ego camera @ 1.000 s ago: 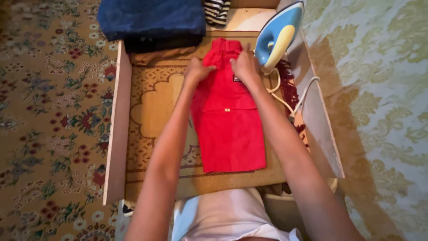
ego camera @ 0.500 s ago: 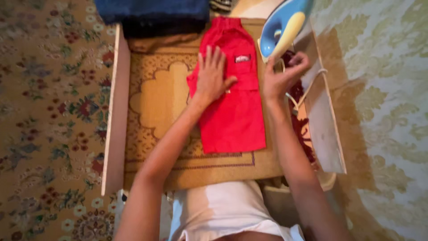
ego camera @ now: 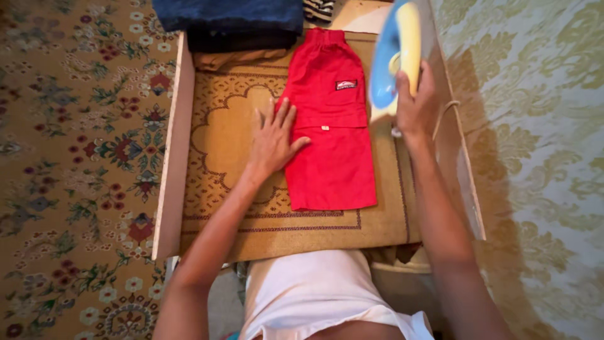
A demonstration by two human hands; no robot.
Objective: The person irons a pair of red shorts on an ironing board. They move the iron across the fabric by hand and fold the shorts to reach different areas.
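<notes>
On a low desk (ego camera: 168, 189) padded with a tan patterned mat (ego camera: 220, 126) (flowered carpet (ego camera: 75, 126) around), the left hand (ego camera: 272, 140) lies flat, grip released, on folded red shorts (ego camera: 330, 126), right hand (ego camera: 416, 104) grasping the blue iron (ego camera: 393, 56)

Single view only, from a head-worn camera. It looks steeply down and forward over the wearer's own torso and both forearms. Range is close: the tabletop (ego camera: 207, 135) fills the centre of the frame, its far end cropped at the top edge, with patterned carpet (ego camera: 75, 126) along both sides.
</notes>
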